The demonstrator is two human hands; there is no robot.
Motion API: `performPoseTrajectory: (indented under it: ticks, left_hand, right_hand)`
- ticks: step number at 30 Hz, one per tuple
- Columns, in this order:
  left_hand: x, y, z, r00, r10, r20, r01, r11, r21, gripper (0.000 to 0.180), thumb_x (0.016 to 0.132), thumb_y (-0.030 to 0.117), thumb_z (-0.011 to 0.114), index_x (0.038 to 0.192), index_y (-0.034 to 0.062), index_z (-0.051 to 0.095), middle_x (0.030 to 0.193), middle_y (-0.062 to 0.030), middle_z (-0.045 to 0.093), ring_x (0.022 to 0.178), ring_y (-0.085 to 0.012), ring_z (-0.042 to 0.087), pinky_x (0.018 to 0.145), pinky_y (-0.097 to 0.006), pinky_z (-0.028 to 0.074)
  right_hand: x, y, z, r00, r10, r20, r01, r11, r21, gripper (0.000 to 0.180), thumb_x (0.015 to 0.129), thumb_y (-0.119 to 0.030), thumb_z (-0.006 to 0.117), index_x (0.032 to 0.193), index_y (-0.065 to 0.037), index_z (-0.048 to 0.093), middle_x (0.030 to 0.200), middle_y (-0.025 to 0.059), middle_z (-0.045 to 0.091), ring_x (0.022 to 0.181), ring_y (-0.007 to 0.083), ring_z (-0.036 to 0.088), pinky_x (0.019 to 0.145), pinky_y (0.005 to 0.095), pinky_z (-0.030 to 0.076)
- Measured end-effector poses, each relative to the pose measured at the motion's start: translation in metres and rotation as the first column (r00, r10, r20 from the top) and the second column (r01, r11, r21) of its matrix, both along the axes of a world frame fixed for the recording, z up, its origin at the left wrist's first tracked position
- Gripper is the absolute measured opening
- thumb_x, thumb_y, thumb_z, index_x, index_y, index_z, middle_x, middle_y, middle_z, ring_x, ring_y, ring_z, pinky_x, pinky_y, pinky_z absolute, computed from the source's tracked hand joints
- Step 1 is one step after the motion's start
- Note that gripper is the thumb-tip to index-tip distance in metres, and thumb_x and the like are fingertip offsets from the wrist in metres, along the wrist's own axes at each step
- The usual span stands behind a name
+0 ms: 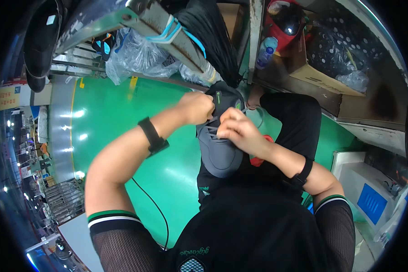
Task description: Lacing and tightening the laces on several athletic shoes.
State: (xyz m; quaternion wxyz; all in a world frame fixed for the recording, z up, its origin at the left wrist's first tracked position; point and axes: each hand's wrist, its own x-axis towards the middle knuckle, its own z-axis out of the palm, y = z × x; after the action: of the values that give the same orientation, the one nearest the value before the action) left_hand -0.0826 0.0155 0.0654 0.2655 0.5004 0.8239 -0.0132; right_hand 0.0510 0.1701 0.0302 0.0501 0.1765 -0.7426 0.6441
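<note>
A dark grey lace-up shoe (pixel 222 156) rests at my lap with its toe toward me. Its darker collar (pixel 225 97) and a small green mark lie at the far end. My left hand (pixel 197 108) is closed at the left side of the lacing, with a bit of grey shoelace (pixel 211 121) at its fingers. Over the right side of the lacing, my right hand (pixel 241 130) pinches at the lace rows; its fingertips partly hide what they grip. Beneath my right wrist shows a red object (pixel 257 161) of unclear kind.
Beyond the shoe hang a bundle of black cords (pixel 211 34) and a rusty metal frame (pixel 167 34) with clear plastic bags (pixel 140 56). At right a shelf holds a carton (pixel 324 81), a blue bottle (pixel 266 54) and a red container (pixel 290 31). A black cable (pixel 156 206) crosses the green floor.
</note>
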Motion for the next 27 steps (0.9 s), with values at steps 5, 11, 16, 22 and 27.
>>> performPoseTrajectory:
  ticks: [5,11,16,22,27]
  left_hand:
    - [-0.003,0.004,0.01,0.996,-0.076,0.034,0.08,0.988,-0.135,0.013,0.074,0.017,0.07,0.076,0.0049,0.066,0.086,-0.013,0.062,0.085,-0.0334,0.061,0.072,-0.042,0.048]
    - [-0.01,-0.034,0.011,0.971,-0.072,0.227,0.032,0.984,0.173,0.023,0.07,0.008,0.072,0.092,0.0068,0.062,0.09,-0.008,0.062,0.092,-0.0304,0.058,0.078,-0.04,0.047]
    - [0.017,-0.06,-0.004,0.996,0.088,0.022,-0.089,0.907,0.412,0.021,0.071,0.005,0.069,0.088,0.0055,0.057,0.09,-0.008,0.061,0.09,-0.0299,0.058,0.076,-0.039,0.047]
    - [0.021,-0.063,-0.009,0.986,0.157,0.056,-0.165,0.866,0.472,0.019,0.075,0.007,0.068,0.09,0.0049,0.057,0.098,-0.0074,0.061,0.094,-0.0284,0.058,0.079,-0.039,0.047]
    - [0.044,-0.069,0.007,0.94,0.34,0.032,-0.264,0.665,0.698,0.018,0.078,0.007,0.067,0.094,0.0052,0.06,0.102,-0.0084,0.062,0.094,-0.0294,0.059,0.081,-0.04,0.047]
  right_hand:
    - [-0.014,-0.003,-0.006,0.979,-0.04,0.2,0.083,0.974,-0.21,0.014,0.092,-0.011,0.054,0.084,-0.001,0.06,0.093,0.0061,0.056,0.084,0.0148,0.056,0.076,0.028,0.044]
    - [-0.043,-0.017,-0.02,0.778,0.134,0.614,0.239,0.841,-0.486,0.016,0.096,-0.009,0.044,0.088,-0.002,0.055,0.074,0.0047,0.06,0.066,0.0137,0.061,0.061,0.0281,0.048]
    - [-0.045,-0.041,-0.017,0.969,-0.178,0.172,0.068,0.861,0.504,0.008,0.082,-0.011,0.06,0.083,-0.005,0.065,0.086,0.0164,0.062,0.08,0.0358,0.063,0.068,0.0441,0.05]
    - [-0.057,-0.034,-0.017,0.979,-0.05,0.198,-0.055,0.868,0.493,0.008,0.081,-0.015,0.063,0.077,-0.008,0.066,0.085,0.0106,0.059,0.082,0.0311,0.062,0.07,0.0436,0.047]
    - [-0.02,0.039,0.031,0.805,0.206,0.556,0.091,0.884,-0.458,0.02,0.09,-0.021,0.06,0.084,-0.002,0.064,0.11,0.0007,0.044,0.077,0.0072,0.045,0.065,0.0223,0.036]
